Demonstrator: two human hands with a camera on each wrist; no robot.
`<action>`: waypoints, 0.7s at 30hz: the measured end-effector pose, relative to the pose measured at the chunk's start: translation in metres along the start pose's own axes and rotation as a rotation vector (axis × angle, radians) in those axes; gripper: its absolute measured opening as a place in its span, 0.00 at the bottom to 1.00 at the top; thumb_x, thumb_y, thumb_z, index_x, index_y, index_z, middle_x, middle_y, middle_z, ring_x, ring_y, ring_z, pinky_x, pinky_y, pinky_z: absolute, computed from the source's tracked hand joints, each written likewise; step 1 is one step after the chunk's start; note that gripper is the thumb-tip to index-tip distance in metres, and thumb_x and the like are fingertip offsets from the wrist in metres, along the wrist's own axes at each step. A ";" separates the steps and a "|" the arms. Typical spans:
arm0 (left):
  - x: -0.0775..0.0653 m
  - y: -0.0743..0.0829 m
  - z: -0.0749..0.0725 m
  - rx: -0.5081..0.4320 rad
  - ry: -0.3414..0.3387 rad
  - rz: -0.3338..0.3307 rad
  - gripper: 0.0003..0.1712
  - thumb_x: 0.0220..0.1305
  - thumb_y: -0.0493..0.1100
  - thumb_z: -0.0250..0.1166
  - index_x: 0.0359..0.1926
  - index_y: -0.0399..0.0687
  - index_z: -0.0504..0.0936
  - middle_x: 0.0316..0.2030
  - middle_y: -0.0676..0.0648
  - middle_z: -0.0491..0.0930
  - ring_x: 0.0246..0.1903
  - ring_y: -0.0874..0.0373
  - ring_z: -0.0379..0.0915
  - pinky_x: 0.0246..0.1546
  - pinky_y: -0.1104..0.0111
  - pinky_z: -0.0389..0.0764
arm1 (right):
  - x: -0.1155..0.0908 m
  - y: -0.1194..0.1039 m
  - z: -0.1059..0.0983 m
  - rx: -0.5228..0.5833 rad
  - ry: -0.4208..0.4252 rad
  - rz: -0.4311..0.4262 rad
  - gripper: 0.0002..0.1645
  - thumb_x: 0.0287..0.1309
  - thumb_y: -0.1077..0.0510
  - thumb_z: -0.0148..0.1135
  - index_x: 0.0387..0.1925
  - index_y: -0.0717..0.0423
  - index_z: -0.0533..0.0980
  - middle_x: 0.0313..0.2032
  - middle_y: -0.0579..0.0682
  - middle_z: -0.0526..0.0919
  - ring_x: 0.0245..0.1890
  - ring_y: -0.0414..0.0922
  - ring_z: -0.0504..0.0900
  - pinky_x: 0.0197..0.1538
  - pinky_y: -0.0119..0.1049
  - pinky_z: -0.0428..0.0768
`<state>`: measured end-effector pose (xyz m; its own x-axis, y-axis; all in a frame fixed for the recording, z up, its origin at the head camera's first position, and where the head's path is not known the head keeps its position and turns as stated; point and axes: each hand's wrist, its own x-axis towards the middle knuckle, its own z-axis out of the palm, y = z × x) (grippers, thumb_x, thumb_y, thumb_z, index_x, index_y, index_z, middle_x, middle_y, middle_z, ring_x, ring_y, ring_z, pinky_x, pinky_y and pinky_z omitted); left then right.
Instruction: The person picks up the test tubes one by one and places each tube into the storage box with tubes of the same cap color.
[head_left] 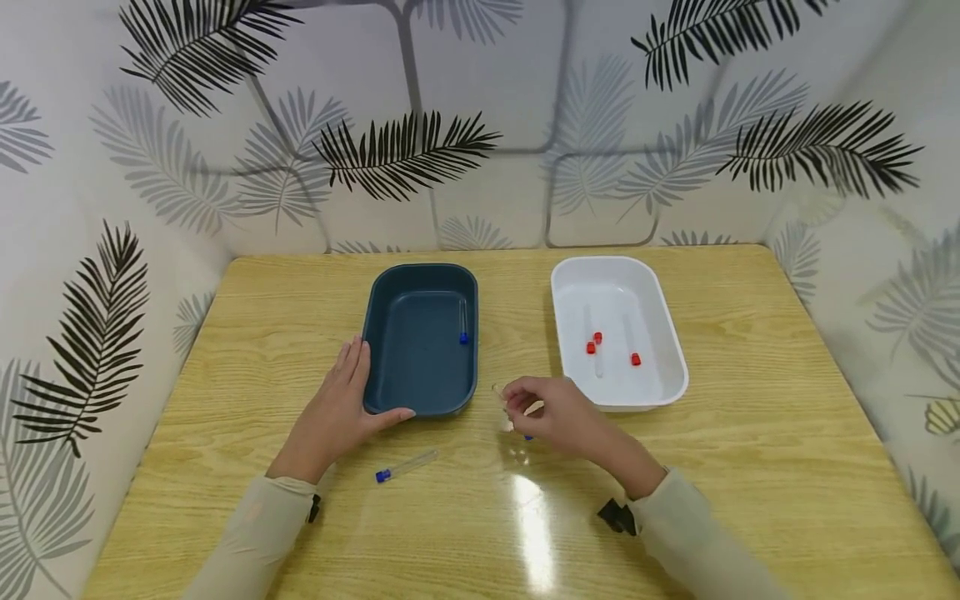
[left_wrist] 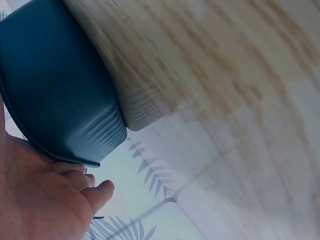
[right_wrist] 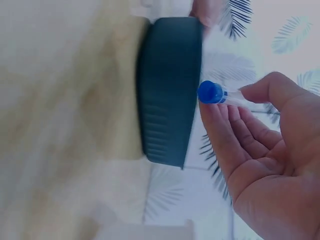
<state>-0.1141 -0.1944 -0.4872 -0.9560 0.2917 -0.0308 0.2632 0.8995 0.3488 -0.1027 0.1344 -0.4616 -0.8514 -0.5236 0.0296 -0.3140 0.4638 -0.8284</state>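
My left hand [head_left: 339, 410] rests against the left side and near corner of a dark blue tray [head_left: 420, 367], fingers straight along its wall and thumb along the front rim. In the left wrist view the tray's ribbed outer wall shows above the fingers. Between thumb and fingertips my right hand [head_left: 553, 414] pinches a clear test tube with a blue cap [right_wrist: 211, 92], held just right of the tray's near corner. Inside the dark tray, by its right wall, lies one blue-capped tube [head_left: 463, 325]. Another blue-capped tube [head_left: 405, 466] lies on the table in front of it.
A white tray [head_left: 611, 287] stands to the right, holding several clear tubes with red caps [head_left: 636, 359]. Both trays sit on a wooden table [head_left: 750, 467]. Leaf-patterned cloth [head_left: 480, 200] hangs behind the table and at its sides.
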 end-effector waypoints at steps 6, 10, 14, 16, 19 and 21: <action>-0.001 0.000 0.001 -0.006 0.015 0.002 0.69 0.44 0.82 0.51 0.72 0.43 0.37 0.72 0.43 0.33 0.70 0.48 0.29 0.65 0.50 0.49 | 0.009 -0.017 -0.022 0.109 0.045 0.028 0.12 0.55 0.61 0.62 0.43 0.56 0.79 0.35 0.46 0.83 0.37 0.39 0.80 0.39 0.30 0.80; -0.001 -0.001 0.002 -0.011 0.024 0.006 0.68 0.44 0.81 0.52 0.72 0.42 0.37 0.72 0.42 0.34 0.70 0.48 0.29 0.65 0.50 0.49 | 0.018 -0.029 -0.033 0.147 0.052 0.046 0.14 0.56 0.59 0.62 0.45 0.56 0.79 0.35 0.47 0.84 0.37 0.39 0.82 0.41 0.32 0.79; -0.001 -0.002 0.002 -0.009 0.021 0.005 0.68 0.45 0.81 0.51 0.72 0.43 0.37 0.72 0.43 0.33 0.70 0.48 0.29 0.65 0.49 0.49 | 0.028 -0.043 -0.042 0.200 0.048 0.053 0.14 0.58 0.60 0.61 0.46 0.58 0.79 0.36 0.50 0.84 0.38 0.41 0.83 0.43 0.34 0.79; -0.001 -0.001 0.001 -0.010 0.020 0.002 0.68 0.45 0.82 0.51 0.72 0.43 0.37 0.72 0.44 0.31 0.70 0.48 0.29 0.65 0.50 0.49 | 0.035 -0.047 -0.044 0.243 0.041 0.052 0.15 0.59 0.60 0.60 0.48 0.61 0.78 0.38 0.53 0.84 0.39 0.42 0.83 0.44 0.34 0.79; 0.000 -0.001 0.001 -0.006 0.019 0.000 0.69 0.44 0.82 0.50 0.72 0.42 0.37 0.72 0.46 0.29 0.70 0.48 0.29 0.65 0.50 0.49 | 0.046 -0.052 -0.046 0.328 0.028 0.063 0.17 0.61 0.61 0.59 0.50 0.66 0.76 0.40 0.58 0.83 0.39 0.45 0.83 0.44 0.36 0.79; 0.000 -0.001 0.001 -0.006 0.020 -0.006 0.69 0.44 0.82 0.50 0.72 0.42 0.38 0.72 0.46 0.29 0.70 0.48 0.29 0.65 0.50 0.49 | 0.055 -0.055 -0.046 0.390 0.017 0.077 0.19 0.62 0.61 0.58 0.52 0.68 0.74 0.42 0.60 0.82 0.40 0.47 0.83 0.44 0.37 0.80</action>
<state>-0.1144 -0.1950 -0.4890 -0.9600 0.2798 -0.0138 0.2570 0.8993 0.3540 -0.1514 0.1130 -0.3883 -0.8743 -0.4842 -0.0342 -0.0690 0.1937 -0.9786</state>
